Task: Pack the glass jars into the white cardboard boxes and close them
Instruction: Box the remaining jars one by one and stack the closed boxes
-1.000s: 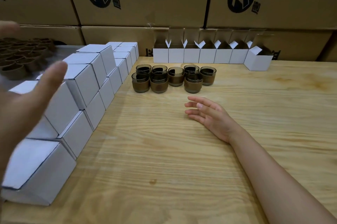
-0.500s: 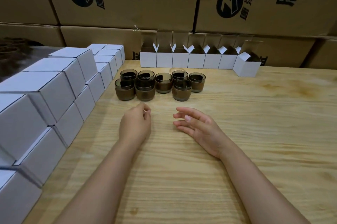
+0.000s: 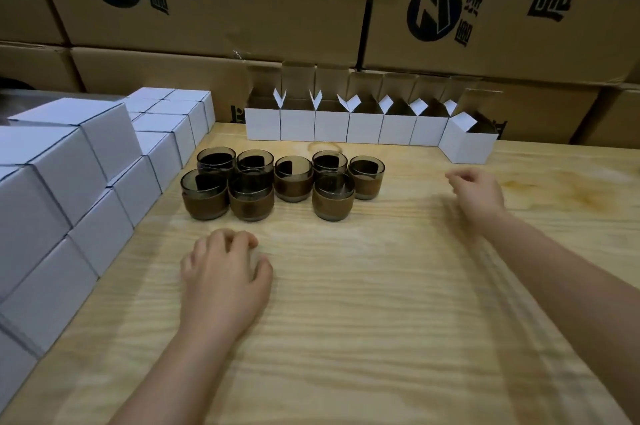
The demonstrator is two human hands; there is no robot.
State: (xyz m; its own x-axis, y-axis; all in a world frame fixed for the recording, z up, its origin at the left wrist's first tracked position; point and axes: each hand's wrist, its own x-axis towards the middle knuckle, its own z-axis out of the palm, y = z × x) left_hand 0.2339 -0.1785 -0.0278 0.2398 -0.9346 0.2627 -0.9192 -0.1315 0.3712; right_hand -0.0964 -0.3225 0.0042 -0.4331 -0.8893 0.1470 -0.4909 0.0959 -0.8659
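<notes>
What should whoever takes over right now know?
Left hand: rests on the table, loosely curled, empty.
Right hand: blurred, loosely curled, empty, near the angled open box.
Eight glass jars sit clustered mid-table, unpacked.
Row of open white boxes stands along the back, insides unseen.
Closed white boxes are stacked at left, contents unseen.
Left to do: every jar into a box, flaps shut.

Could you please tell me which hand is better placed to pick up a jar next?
Probably the left hand: it rests just before the front jars, while the right hand is off beside the angled open box.
</notes>
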